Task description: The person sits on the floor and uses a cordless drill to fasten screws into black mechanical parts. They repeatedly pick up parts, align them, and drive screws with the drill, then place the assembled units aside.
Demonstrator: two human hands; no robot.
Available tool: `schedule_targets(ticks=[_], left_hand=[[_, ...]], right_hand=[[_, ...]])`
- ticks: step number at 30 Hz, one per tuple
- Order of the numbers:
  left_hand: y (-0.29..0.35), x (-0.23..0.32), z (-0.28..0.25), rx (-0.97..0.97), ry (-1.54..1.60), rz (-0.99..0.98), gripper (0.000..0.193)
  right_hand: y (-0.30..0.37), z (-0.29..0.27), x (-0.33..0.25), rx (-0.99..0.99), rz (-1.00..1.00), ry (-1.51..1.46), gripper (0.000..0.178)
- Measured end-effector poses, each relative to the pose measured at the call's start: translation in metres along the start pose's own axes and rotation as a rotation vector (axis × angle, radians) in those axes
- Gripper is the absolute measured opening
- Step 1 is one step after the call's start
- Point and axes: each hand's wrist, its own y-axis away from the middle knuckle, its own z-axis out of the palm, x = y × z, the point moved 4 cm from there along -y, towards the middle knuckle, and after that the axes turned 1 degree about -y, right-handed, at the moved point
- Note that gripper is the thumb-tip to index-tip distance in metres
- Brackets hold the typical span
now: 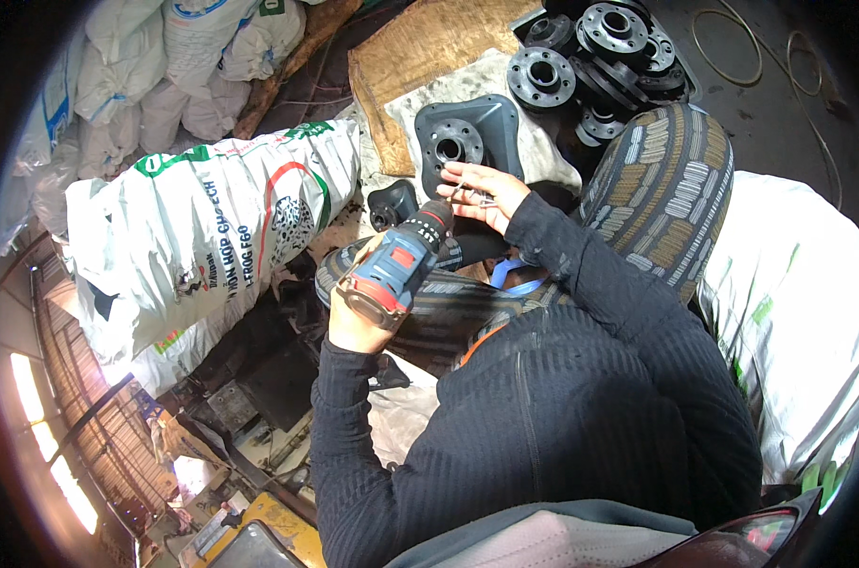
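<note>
My left hand [353, 329] grips a blue and black cordless drill [396, 265], its chuck pointing up and to the right. Palm up with fingers stretched, my right hand [491, 196] holds a few small metal screws [475, 196] near the drill's front end. Just beyond both hands lies a dark square-flanged housing [502, 123] with a round, holed metal flange [451, 142] in its middle. It rests on a white sack [553, 159]. A smaller black square part [390, 204] sits left of the drill's tip.
Several round flanged hubs [541, 78] are piled at the far right. A large printed white sack [202, 222] lies to the left, and stacked white bags [122, 66] stand behind it. Brown sheeting [420, 66] is at the back. My patterned trouser leg [671, 189] is bent on the right.
</note>
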Motion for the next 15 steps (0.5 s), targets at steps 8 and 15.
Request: schedule_targets(ticks=[8,15], left_hand=[[-0.013,-0.036,-0.005,0.090,0.078,-0.151,0.035],[-0.034,-0.060,0.000,0.050,0.120,-0.225,0.041]], right_hand=[[0.003,-0.039,-0.011,0.406,-0.249,0.128,0.023],[-0.018,-0.033,-0.031,0.509,-0.337,0.401,0.030]])
